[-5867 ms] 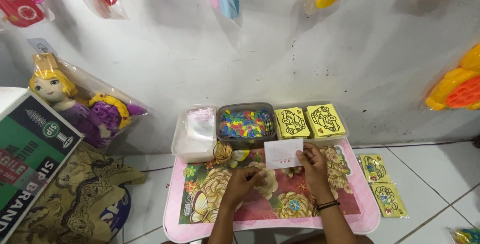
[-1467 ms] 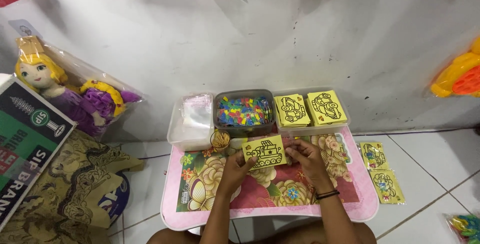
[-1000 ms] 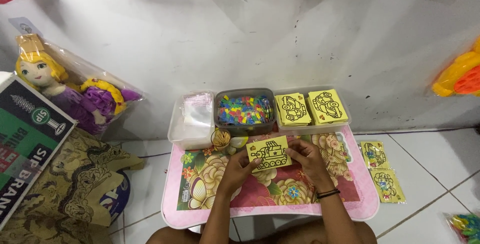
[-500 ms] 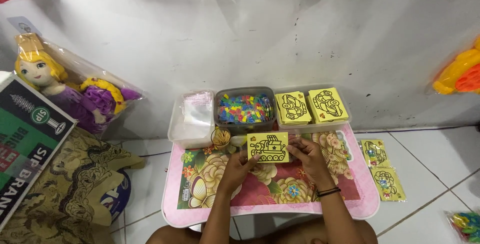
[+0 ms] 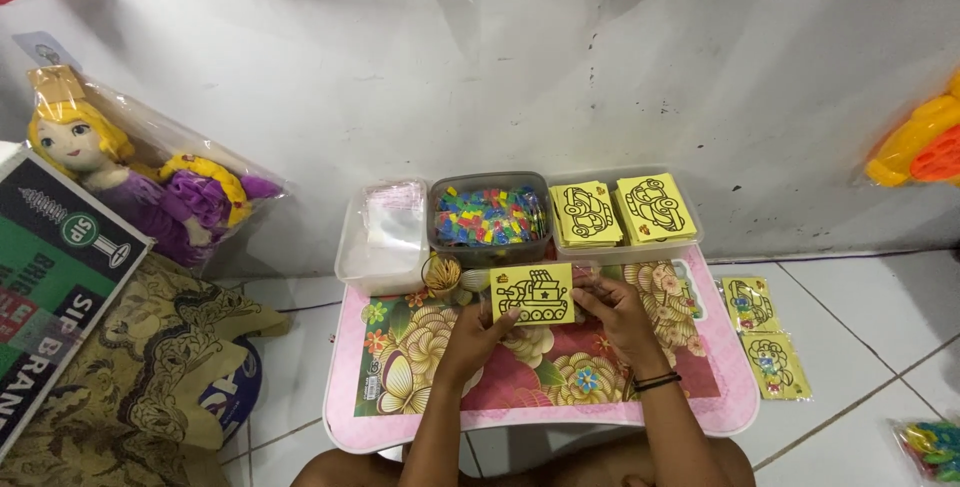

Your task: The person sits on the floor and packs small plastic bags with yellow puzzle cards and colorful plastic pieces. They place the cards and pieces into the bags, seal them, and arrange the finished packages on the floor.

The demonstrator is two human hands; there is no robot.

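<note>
A small yellow card (image 5: 533,295) printed with a black outline drawing of a vehicle is held face up just above the far part of a little pink table (image 5: 540,425) with a floral top. The left hand (image 5: 473,332) reaches forward from the near edge, forearm straight, and pinches the card's lower left corner between thumb and fingertips. The right hand (image 5: 620,313), a dark band on its wrist, comes in from the other side, its fingers closed on the card's right edge. The card sits between the two hands, level and lengthwise.

Just beyond it, at the table's back edge, stand three containers: a clear tub of plastic sleeves (image 5: 385,237) on the left, a grey tub of small multicoloured pieces (image 5: 488,217) in the middle, and a clear tray with two stacks of similar yellow cards (image 5: 623,211) on the right. More packaged cards (image 5: 762,335) lie on the tiled floor to the right. A bagged doll (image 5: 130,182) leans against the wall at left.
</note>
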